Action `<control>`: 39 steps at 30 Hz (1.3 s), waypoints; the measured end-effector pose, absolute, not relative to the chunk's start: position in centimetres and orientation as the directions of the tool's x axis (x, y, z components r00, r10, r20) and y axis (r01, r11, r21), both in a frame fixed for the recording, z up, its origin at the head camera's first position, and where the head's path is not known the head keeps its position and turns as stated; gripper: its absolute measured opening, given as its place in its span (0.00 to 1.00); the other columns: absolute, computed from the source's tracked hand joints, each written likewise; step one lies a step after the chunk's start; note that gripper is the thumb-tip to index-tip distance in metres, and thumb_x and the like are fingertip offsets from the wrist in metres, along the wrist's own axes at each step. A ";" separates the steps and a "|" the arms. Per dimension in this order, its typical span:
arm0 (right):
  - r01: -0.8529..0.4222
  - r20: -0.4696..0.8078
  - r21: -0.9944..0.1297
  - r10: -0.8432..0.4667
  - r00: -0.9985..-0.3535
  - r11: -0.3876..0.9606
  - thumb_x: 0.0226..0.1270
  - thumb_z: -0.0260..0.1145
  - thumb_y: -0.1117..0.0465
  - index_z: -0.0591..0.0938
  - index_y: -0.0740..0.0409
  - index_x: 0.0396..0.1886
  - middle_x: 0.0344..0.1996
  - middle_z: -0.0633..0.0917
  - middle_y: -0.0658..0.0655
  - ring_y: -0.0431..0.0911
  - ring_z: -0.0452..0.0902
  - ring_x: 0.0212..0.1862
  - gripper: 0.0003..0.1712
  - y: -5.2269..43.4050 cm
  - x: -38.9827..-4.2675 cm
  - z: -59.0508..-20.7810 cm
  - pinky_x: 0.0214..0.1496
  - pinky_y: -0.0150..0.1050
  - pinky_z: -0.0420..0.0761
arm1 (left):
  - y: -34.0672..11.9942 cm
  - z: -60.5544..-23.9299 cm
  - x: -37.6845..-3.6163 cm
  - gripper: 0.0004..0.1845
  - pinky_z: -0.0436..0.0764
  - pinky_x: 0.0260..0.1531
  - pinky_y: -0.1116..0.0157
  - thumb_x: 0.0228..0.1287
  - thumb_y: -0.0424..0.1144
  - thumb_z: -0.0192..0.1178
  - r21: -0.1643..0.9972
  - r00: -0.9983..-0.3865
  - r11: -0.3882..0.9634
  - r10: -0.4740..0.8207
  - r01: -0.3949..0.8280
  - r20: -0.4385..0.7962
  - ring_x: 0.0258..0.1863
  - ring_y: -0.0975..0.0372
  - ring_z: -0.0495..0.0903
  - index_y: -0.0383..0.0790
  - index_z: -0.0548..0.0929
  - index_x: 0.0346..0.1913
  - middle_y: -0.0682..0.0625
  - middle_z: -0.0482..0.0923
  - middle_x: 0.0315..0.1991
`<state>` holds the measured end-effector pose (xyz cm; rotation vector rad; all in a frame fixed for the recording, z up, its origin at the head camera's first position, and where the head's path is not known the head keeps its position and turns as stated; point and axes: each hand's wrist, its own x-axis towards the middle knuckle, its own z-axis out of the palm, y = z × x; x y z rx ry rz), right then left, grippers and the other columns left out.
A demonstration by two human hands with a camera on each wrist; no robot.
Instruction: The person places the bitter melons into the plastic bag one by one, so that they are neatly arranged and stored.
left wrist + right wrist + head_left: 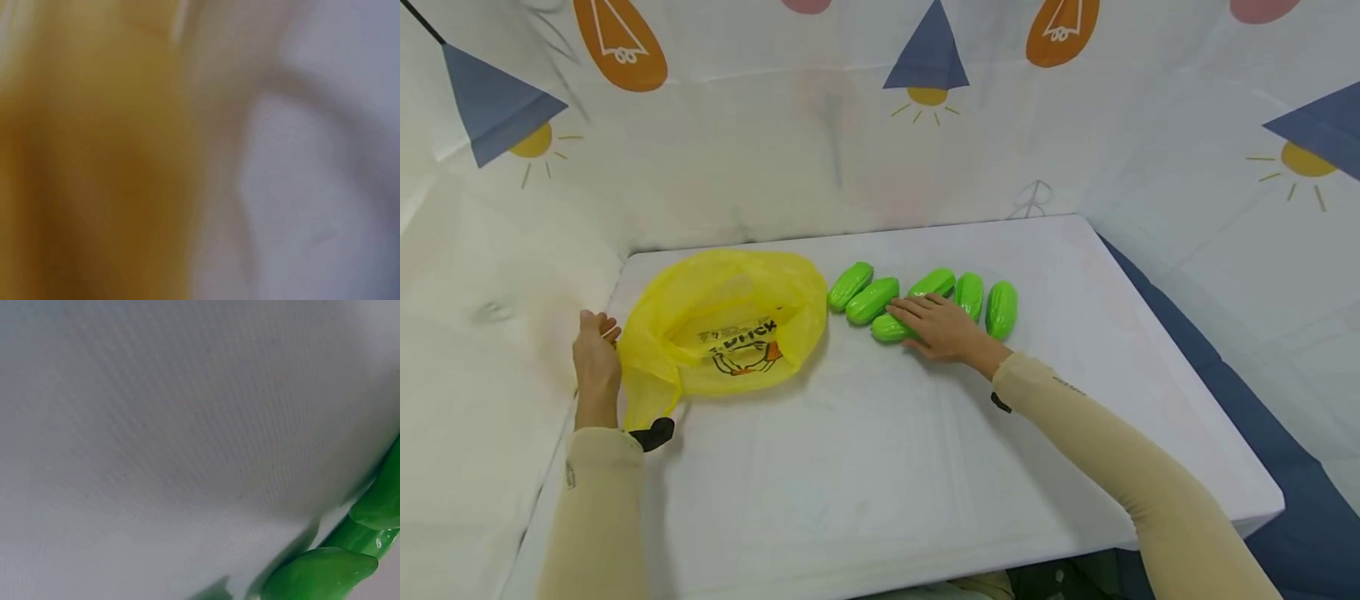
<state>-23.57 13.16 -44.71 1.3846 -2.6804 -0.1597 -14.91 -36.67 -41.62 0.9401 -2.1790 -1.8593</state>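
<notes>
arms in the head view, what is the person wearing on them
Both arms are covered by long, close-fitting beige sleeves that end at the wrists, leaving the left hand and right hand bare. A black strap or tab shows at each wrist. The right sleeve carries a small dark marking near the cuff, too small to read. No rings or gloves are visible.

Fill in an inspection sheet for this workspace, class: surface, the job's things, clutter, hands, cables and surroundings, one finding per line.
Surface: white table, covered in white cloth.
Job's things: yellow plastic bag lying open at the left; six green toy cucumbers in a row beside it, to its right.
Clutter: nothing seen.
Hands: left hand grips the bag's left edge; right hand rests flat, fingers straight, on the nearest cucumbers.
Cables: nothing seen.
Surroundings: white backdrop sheet printed with lamps and bulbs; both wrist views are too close and blurred to add more.
</notes>
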 end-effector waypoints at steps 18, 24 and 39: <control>-0.810 0.082 0.055 -0.811 -0.579 0.584 0.69 0.55 0.49 0.58 0.56 0.71 0.66 0.67 0.57 0.52 0.62 0.67 0.35 13.1 -23.5 -45.1 0.67 0.50 0.61 | -36.4 -44.4 -11.7 0.36 0.55 0.61 0.77 0.68 0.65 0.27 0.935 -0.884 -0.304 -0.367 -0.180 -0.290 0.63 0.70 0.57 0.50 0.47 0.73 0.60 0.52 0.68; -0.817 0.103 0.035 -0.815 -0.570 0.575 0.69 0.57 0.53 0.59 0.56 0.70 0.65 0.68 0.56 0.52 0.62 0.66 0.33 13.1 -23.6 -45.4 0.67 0.47 0.61 | -36.4 -45.6 -11.7 0.34 0.62 0.52 0.79 0.70 0.62 0.28 0.930 -0.919 -0.360 -0.341 -0.070 -0.201 0.51 0.75 0.66 0.47 0.52 0.71 0.61 0.63 0.58; -0.859 0.158 0.037 -0.851 -0.500 0.511 0.59 0.58 0.75 0.71 0.43 0.62 0.68 0.63 0.56 0.54 0.58 0.68 0.33 13.0 -23.5 -44.7 0.67 0.50 0.60 | -36.8 -46.4 -11.8 0.30 0.74 0.45 0.76 0.72 0.56 0.34 0.803 -0.945 -0.590 -0.305 0.089 -0.119 0.45 0.69 0.76 0.39 0.60 0.67 0.54 0.73 0.49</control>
